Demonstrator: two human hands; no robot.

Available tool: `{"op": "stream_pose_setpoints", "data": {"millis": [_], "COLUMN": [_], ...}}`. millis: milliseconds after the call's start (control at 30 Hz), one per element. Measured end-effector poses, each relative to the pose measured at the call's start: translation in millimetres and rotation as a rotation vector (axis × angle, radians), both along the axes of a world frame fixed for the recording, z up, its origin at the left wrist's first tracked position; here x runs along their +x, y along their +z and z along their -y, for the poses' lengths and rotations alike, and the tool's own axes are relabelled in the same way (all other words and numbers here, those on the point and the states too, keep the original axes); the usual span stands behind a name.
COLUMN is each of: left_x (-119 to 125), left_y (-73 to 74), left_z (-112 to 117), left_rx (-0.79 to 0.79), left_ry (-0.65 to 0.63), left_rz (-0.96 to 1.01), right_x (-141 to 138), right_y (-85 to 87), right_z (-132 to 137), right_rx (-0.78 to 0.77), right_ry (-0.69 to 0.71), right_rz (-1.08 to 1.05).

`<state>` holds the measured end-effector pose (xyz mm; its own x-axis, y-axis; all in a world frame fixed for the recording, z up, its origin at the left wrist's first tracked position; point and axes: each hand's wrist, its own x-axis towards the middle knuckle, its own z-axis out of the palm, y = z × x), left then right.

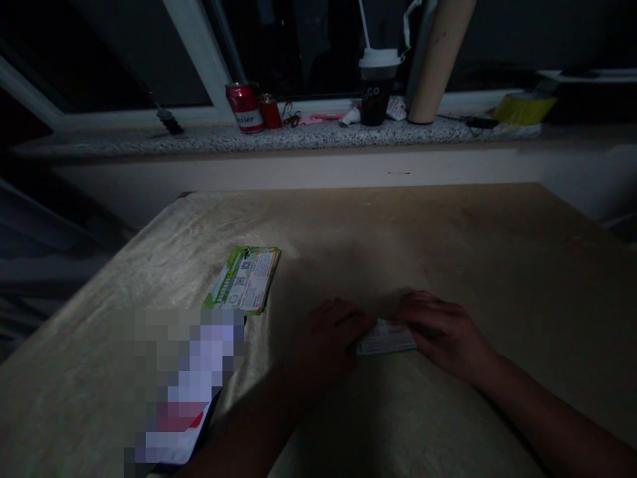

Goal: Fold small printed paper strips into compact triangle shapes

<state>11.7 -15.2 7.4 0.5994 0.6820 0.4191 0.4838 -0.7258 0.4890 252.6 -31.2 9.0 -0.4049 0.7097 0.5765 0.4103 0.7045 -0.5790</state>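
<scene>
At the fingers point(365, 321): both sets curled inward, meeting the two ends of one small, flat, white printed paper rectangle point(387, 337) with a thin greenish lower edge.
Left hand point(336, 326): fingers bent, tips touching the rectangle's left end; deep shadow covers the grip, so how far they are closed cannot be told.
Right hand point(445, 326): fingers nearly closed, pinching the rectangle's right end, thumb at its side, fingertips by the upper corner.
Paper rectangle, position: between the hands, low over the worktop point(323, 222), which has a pale beige, faintly shiny surface; print too small to read.
Left of the left hand: green-and-white printed packet point(245, 280), flat, slightly askew.
Just below the packet: long, bright, flat device point(199, 382) with dark edge, mostly pixelated.
Beyond the worktop: speckled grey stone windowsill point(308, 136) beneath a white-framed window point(194, 53), dark panes.
Sill, left part: red-and-white drinks can point(245, 109), beside a smaller red cylinder point(269, 111).
Sill, middle: black cup point(374, 96), white lid and straw; upright tan tube point(440, 63) to its right.
Sill, right part: yellow object point(525, 108), details unclear.
</scene>
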Motion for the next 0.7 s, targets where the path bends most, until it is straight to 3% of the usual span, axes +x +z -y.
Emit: {"op": "stream_pose_setpoints", "data": {"millis": [167, 300, 367, 533, 700], "left_x": [1.4, 5.4, 5.9, 2.5, 1.1], "left_y": [5.9, 13.3, 13.3, 4.5, -0.8], "left_z": [0.5, 2.3, 3.0, 2.2, 0.1], "left_rx": [-0.136, -0.301, -0.243, 0.024, 0.097], "left_ry": [-0.030, 0.049, 0.066, 0.052, -0.004], "left_rz": [0.089, 0.169, 0.175, 0.122, -0.039], "right_x": [-1.9, -3.7, -3.4, 3.3, 7.6], "right_y": [-3.7, -4.3, -5.0, -7.5, -8.9], "right_z": [5.3, 7.1, 5.8, 1.3, 3.8], "right_rx": [-0.165, -0.347, -0.287, 0.035, 0.101], "right_ry": [-0.016, -0.081, -0.085, -0.031, -0.052], "right_rz": [-0.108, -0.085, -0.089, 0.028, 0.261]}}
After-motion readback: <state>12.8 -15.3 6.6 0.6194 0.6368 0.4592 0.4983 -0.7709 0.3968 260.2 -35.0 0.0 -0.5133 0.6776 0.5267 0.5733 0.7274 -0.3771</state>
